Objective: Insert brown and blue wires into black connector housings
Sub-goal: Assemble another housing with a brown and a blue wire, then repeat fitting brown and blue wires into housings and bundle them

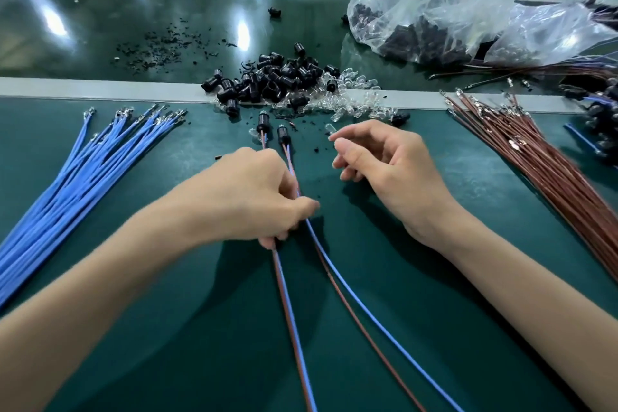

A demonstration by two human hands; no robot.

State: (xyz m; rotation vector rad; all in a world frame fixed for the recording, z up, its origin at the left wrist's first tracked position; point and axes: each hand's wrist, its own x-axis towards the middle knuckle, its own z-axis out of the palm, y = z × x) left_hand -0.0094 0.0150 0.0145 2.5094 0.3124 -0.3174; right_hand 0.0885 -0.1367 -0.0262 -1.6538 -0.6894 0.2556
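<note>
My left hand (254, 194) grips two brown-and-blue wire pairs (291, 304) at the table's middle. Each pair ends in a black connector housing (263, 120), with the second housing (283, 134) just right of the first. My right hand (381, 164) hovers to the right of them and pinches a small clear bulb (331, 128) between thumb and fingertips. A heap of loose black housings (277, 77) lies beyond the hands, with clear bulbs (354, 100) scattered beside it.
A bundle of blue wires (77, 184) fans out on the left of the green mat (434, 328). Brown wires (541, 170) lie on the right. A clear plastic bag (451, 10) of black parts stands at the back right. Black crumbs (160, 47) litter the far surface.
</note>
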